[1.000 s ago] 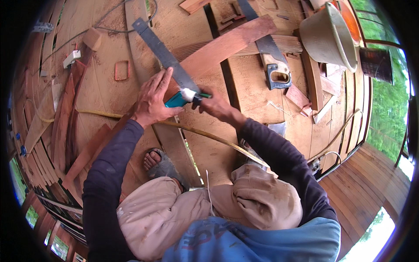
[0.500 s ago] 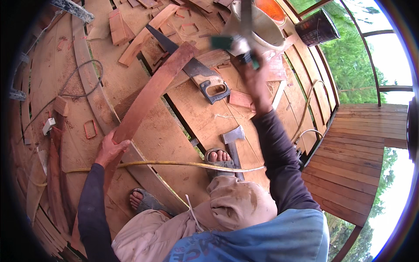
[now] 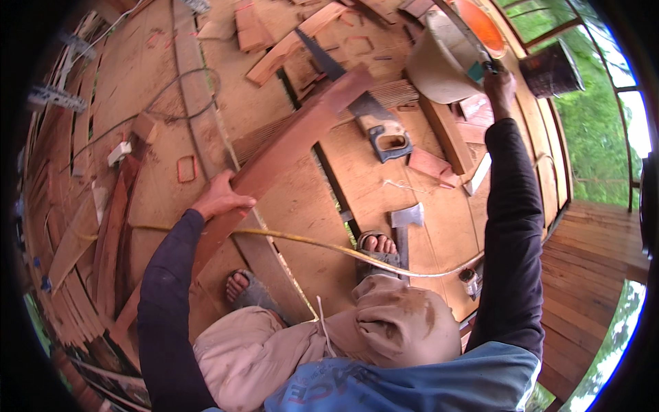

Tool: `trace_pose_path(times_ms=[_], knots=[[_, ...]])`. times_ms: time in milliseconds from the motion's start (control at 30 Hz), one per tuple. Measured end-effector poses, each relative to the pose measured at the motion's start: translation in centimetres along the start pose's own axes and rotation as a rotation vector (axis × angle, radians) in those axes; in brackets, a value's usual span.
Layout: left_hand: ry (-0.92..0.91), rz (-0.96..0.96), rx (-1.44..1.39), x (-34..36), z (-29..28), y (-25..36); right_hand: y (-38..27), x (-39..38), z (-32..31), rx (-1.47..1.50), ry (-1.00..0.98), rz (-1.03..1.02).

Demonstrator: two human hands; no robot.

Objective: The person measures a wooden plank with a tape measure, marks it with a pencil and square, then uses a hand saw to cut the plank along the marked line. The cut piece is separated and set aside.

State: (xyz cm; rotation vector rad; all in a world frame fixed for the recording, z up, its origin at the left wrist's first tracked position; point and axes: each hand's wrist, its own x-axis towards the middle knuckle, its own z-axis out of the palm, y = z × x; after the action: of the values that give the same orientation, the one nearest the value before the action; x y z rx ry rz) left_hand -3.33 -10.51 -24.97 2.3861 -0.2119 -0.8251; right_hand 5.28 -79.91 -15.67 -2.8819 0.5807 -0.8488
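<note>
My left hand (image 3: 223, 196) grips a long reddish wooden plank (image 3: 288, 147) near its middle, thumb across its face. The plank slants from beside my left forearm up to the far middle, its far end lying over the blade of a handsaw (image 3: 388, 134). My right hand (image 3: 501, 86) is stretched far forward, closed on a long-bladed tool with a green part (image 3: 475, 71), perhaps a combination square. It is at the right side of a whitish bucket (image 3: 439, 69), with its blade reaching across the bucket's opening. My fingers hide part of the tool.
A hatchet (image 3: 408, 217) lies by my right foot. A yellow hose (image 3: 309, 257) crosses the boards in front of my feet. Wood offcuts (image 3: 429, 165) lie around, with gaps between floorboards. An orange container (image 3: 480, 24) and a dark bucket (image 3: 552, 69) stand at the far right.
My right hand has moved right and away with the tool, to the whitish bucket's right side. My left hand is slightly farther forward, still on the plank. The whole view has shifted.
</note>
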Motion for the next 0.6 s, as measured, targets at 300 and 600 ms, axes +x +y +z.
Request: trace_pose_path(times_ms=[300, 600], knots=[[0.295, 0.031, 0.318, -1.9, 1.3, 1.1, 0.2, -1.6, 1.7, 0.05, -0.183, 0.083], [0.469, -0.002, 0.391, 0.8, 0.1, -0.7, -0.8, -1.9, 2.0, 0.006, -0.338, 0.036]])
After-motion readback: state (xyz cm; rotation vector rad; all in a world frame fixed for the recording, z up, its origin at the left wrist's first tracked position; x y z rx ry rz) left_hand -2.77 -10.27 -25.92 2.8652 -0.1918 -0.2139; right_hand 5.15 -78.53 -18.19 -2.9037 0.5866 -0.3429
